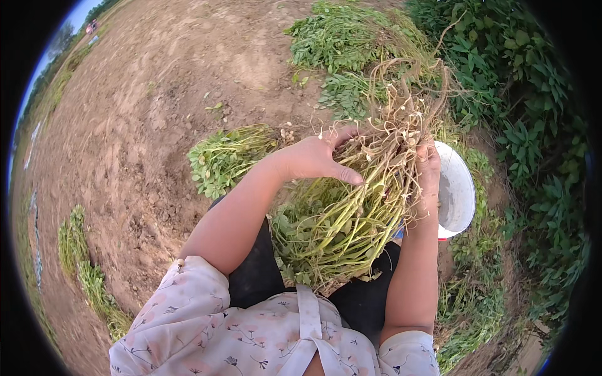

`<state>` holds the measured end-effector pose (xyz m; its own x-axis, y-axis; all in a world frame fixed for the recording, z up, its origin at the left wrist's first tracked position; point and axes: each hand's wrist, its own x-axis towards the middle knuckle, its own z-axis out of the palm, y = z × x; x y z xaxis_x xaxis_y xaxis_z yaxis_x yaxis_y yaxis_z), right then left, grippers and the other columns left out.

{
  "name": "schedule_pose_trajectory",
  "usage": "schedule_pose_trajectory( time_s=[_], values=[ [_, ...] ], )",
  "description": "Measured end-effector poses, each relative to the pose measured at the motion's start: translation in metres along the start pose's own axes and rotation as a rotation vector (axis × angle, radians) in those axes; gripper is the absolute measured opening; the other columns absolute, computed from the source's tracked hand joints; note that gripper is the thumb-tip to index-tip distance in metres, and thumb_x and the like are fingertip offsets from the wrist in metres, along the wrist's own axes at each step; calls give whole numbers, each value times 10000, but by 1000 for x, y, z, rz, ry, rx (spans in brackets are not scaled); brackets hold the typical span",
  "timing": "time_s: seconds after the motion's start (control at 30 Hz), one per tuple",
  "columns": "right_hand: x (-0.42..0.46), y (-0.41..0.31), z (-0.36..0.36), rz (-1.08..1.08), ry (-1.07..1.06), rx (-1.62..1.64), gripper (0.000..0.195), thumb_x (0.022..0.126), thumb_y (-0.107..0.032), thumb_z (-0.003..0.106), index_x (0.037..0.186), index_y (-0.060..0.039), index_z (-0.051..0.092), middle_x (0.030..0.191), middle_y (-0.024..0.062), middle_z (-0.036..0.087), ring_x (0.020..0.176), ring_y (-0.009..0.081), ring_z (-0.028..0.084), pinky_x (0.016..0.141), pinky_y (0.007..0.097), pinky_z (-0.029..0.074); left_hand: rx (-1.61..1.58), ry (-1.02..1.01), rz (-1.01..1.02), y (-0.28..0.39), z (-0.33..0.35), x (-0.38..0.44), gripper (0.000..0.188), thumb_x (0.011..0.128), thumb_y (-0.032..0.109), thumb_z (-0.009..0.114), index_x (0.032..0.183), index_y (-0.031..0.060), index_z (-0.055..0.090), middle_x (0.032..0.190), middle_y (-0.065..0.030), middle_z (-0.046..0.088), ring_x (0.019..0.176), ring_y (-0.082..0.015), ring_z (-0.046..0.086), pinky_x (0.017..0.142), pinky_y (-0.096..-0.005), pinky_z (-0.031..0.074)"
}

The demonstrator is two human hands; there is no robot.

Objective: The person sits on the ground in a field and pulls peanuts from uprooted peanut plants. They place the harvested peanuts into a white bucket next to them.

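Note:
A bundle of uprooted peanut plants (357, 216) hangs roots-up in front of me, its leafy ends down between my knees. My right hand (427, 162) grips the bundle from the right, close below the tangled roots (400, 117). At its left edge is my left hand (320, 157), thumb and forefinger spread wide beside the stems; its other fingertips are hidden. A few pale pods and thin pegs show among the roots. Behind my right hand stands a white bucket (458, 192), partly covered by my arm and the plants.
Left of the bundle lies a smaller peanut bunch (230, 157) with pods at its root end. A larger heap of pulled plants (348, 37) lies ahead. Dense green bushes (541, 141) line the right side. More plants (94, 277) lie on the bare soil (155, 94) at far left.

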<state>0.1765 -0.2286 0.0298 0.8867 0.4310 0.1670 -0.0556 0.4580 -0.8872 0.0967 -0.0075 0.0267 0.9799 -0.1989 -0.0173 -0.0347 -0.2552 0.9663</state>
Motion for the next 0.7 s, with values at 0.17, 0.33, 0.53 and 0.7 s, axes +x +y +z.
schedule_pose_trajectory(
  time_s=[0.17, 0.33, 0.53, 0.7],
  values=[
    [4, 13, -10, 51, 54, 103, 431, 941, -309, 703, 1250, -35, 580, 1111, 66, 689, 934, 161, 667, 808, 304, 561, -214, 224, 17, 4, 28, 0, 814, 794, 314, 830, 1443, 4, 450, 1344, -150, 599, 1218, -227, 564, 1076, -354, 404],
    [6, -4, 10, 73, 206, -218, 766, 916, -535, 656, 1447, -39, 415, 1350, 144, 552, 1203, 237, 567, 1017, 392, 464, -237, 523, -67, 3, 27, 7, 564, 787, 224, 836, 1245, -13, 606, 1115, -117, 708, 990, -186, 654, 929, -340, 485],
    [-10, -3, 25, 47, -80, -712, 1102, 753, -610, 768, 1513, 20, 278, 1522, 240, 362, 1423, 339, 351, 1182, 443, 262, -35, 717, 4, -5, 21, 11, 523, 770, 211, 826, 1203, -10, 633, 1081, -143, 715, 988, -219, 674, 913, -350, 495],
    [-2, 9, 30, -53, 23, -867, 805, 807, -199, 798, 1449, 44, 378, 1438, 225, 492, 1364, 316, 450, 1142, 391, 333, -181, 566, -149, 4, 20, 8, 789, 755, 223, 850, 1408, -33, 490, 1302, -163, 616, 1189, -201, 579, 1030, -337, 440]
  ],
)
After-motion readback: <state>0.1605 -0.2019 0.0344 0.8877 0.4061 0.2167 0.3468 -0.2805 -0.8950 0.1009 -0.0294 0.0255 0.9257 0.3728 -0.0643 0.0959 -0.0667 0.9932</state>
